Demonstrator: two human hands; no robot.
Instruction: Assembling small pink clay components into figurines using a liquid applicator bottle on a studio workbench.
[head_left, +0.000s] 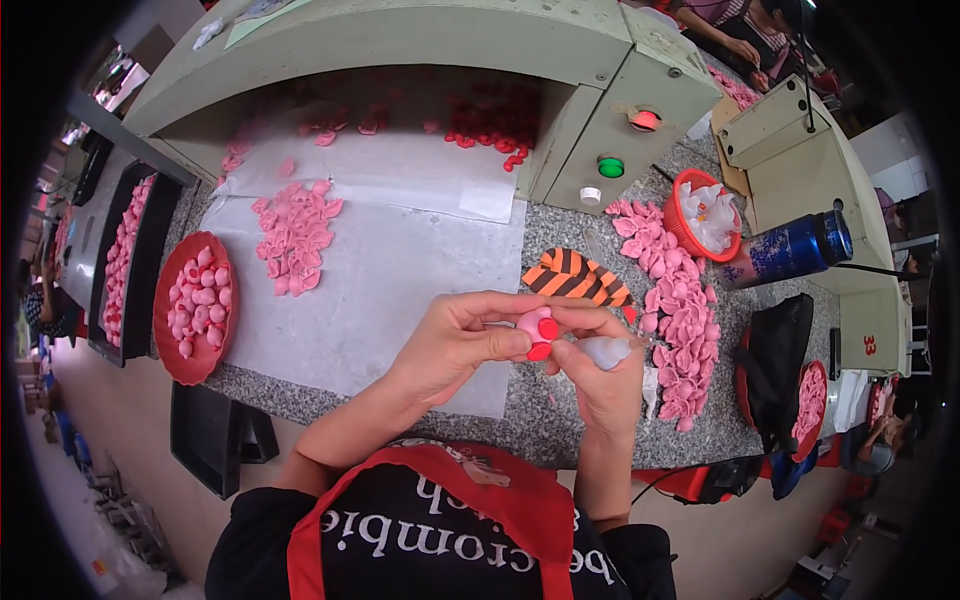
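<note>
Above the bench's near edge, both hands meet at a small rounded pink piece with red discs (536,328). My left hand (450,342) comes in from the left, its thumb and fingers closed on the piece. My right hand (608,385) pinches the same piece from the right. A whitish translucent bulb-like thing (604,350), perhaps a small squeeze bottle, is tucked in that hand; the fingers hide part of it. Just beyond the right hand lies an orange and dark striped cloth-like thing (580,278). Loose pink pieces (683,345) are heaped to the right of that hand.
A red bowl (163,330) of pink-and-red pieces stands left. Pink pieces (295,232) lie on white paper (400,290) before a grey-green machine (400,45) with red pieces inside. Right are a red basket (672,222), a blue bottle (790,248) and a black bag (778,360).
</note>
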